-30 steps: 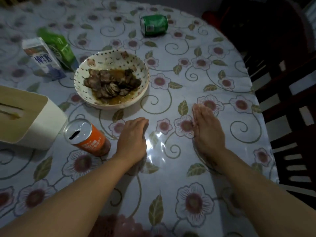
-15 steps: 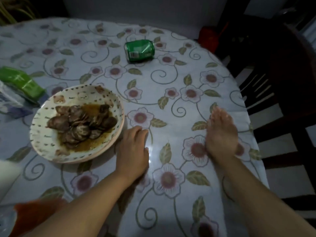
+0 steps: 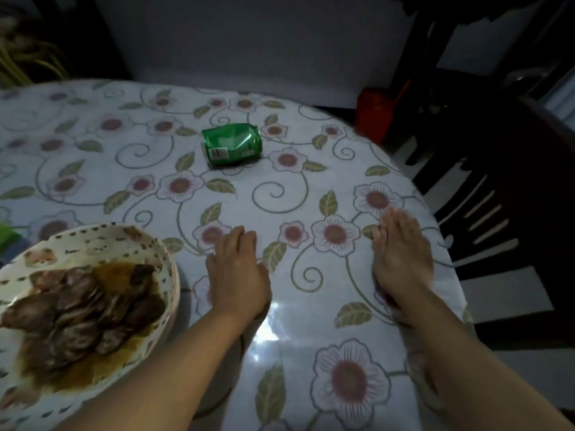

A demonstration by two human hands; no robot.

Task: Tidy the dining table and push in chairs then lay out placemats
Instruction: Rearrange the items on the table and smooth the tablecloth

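Both hands — left hand (image 3: 238, 275), right hand (image 3: 401, 259) — rest flat, grasping nothing, on the counter (image 3: 311, 194). The saucy bowl (image 3: 168, 265), just beside the left — a careless nudge could slop it; green can (image 3: 231, 147) ahead might roll.

Ahead of your hands, bare tablecloth (image 3: 305, 194) leaves open passage up to the green can (image 3: 231, 148) lying on its side. The bowl (image 3: 166, 259) blocks the left; the dark chair (image 3: 497, 194) stands beside the table's right edge.
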